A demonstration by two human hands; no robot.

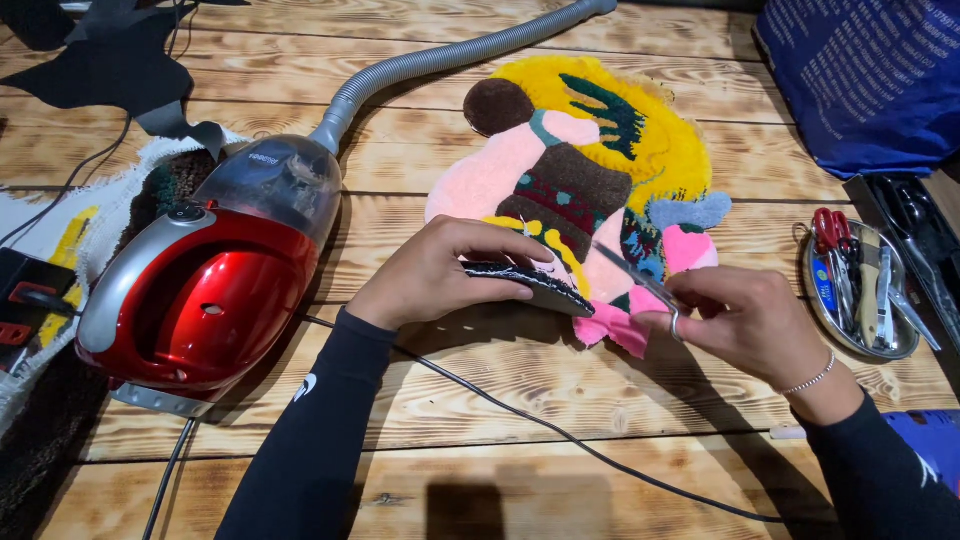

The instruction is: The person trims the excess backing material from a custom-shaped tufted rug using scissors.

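Clearly the left hand [430, 275] pinches up the dark lower edge of the tufted rug [585, 190] on the bench [560, 400], while the right hand [745, 320] is clamped on scissors [640, 283] just beside that fold. Soft, light and floppy, the rug looks best gripped at its edge.

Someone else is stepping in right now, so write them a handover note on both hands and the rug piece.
Left hand: palm down, gripping the lifted dark lower edge of the tufted rug, folding it up off the wooden table.
Right hand: grip closed on small scissors, blades pointing at that lifted edge.
Nearby: red vacuum cleaner at left, its grey hose running over the table top; metal tray of tools at right.
Done: the rug is cut to its shape, with colours in place.
Left: how much of the edge is trimmed cannot be told.
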